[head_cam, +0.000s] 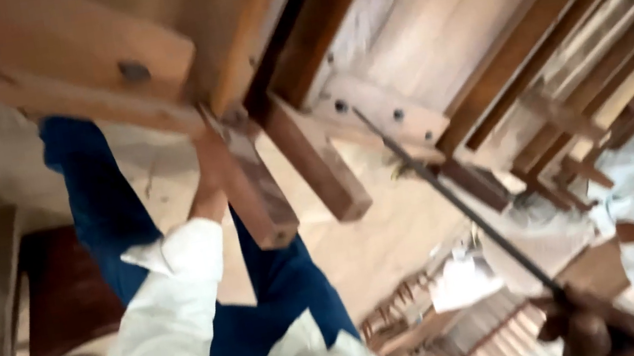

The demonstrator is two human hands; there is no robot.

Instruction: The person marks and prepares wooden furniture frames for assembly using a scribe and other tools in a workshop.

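Hands apart: left hand (209, 189) grips a wooden block (249, 182), right hand (585, 330) clasps a long metal rod (458, 201).

A woodworking shop, seen in a blurred, tilted view: a bare timber frame (364, 50) of unfinished planks and beams, joined with visible bolts, fills the upper part of the scene. Short wooden blocks (314, 161) jut from its joints. A long thin metal rod (458, 201) crosses in front of the frame. At lower right lie stacked slats and wood offcuts (481, 339), and the floor (378, 236) is pale and dusty.
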